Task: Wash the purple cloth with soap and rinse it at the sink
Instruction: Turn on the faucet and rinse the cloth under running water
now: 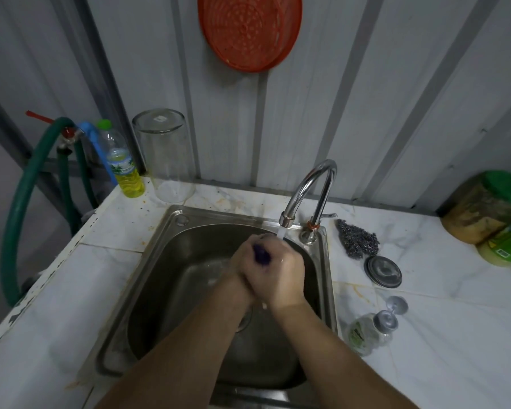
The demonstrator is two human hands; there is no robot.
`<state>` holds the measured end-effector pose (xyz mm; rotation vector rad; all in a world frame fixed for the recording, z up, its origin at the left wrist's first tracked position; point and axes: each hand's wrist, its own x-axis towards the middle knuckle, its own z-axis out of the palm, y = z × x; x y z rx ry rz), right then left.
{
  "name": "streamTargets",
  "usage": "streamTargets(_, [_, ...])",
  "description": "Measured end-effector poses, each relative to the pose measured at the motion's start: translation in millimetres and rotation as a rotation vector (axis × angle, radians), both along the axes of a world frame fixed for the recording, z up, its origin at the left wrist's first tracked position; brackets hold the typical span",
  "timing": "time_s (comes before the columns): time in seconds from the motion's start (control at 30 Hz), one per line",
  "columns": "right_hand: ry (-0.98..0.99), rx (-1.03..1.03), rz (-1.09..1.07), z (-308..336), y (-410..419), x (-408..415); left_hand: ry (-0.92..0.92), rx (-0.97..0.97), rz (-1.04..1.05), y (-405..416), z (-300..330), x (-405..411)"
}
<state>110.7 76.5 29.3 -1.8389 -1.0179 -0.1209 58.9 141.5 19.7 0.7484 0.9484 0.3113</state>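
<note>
White marble bench, steel sink (148, 261) set in, tap (307, 190) running. Both hands, left hand (245, 262) and right hand (283, 274), squeeze the purple cloth (261, 255) bunched between them under the stream. Best to knead and turn it till the water runs clear.

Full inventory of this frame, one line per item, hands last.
purple cloth: 1, purple, bunched between both hands under the tap stream
sink: 1, steel, set in the counter
faucet: 1, chrome, running
counter: 1, white marble-look tile
colander: 1, red, on the wall
glass jar: 1, clear, upside down, back left
oil bottle: 1, yellow liquid, green cap
hose: 1, green, left
steel wool: 1, grey, right of faucet
lid: 1, metal
soap dispenser: 1, clear, lying down
green jar: 1, far right
left hand: gripping cloth
right hand: gripping cloth
</note>
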Motion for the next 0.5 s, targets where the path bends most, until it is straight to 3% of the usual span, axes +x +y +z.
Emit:
streamTargets(0.1, [0.602, -0.022, -0.122, -4.4, 10.9, 28.5, -0.026, -0.056, 0.009, -2.1, 9.8, 16.9])
streamTargets(0.17, [0.827, -0.029, -0.226, -10.6, 19.2, 40.6, 0.016, 0.008, 0.005, 1.0, 9.1, 22.1])
streamTargets(0.3, [1.018, -0.122, -0.299, -18.8, 22.6, 48.0, 0.017, 0.074, 0.013, 5.8, 6.3, 17.7])
streamTargets(0.43, [1.268, -0.185, 0.057, -17.9, 3.0, 41.3, -0.049, 0.113, 0.098, 18.5, 3.2, 13.6])
streamTargets(0.5, [1.290, -0.119, 0.155, -16.0, -5.9, 36.4, -0.112, 0.160, 0.123, 26.0, 0.1, 13.2])
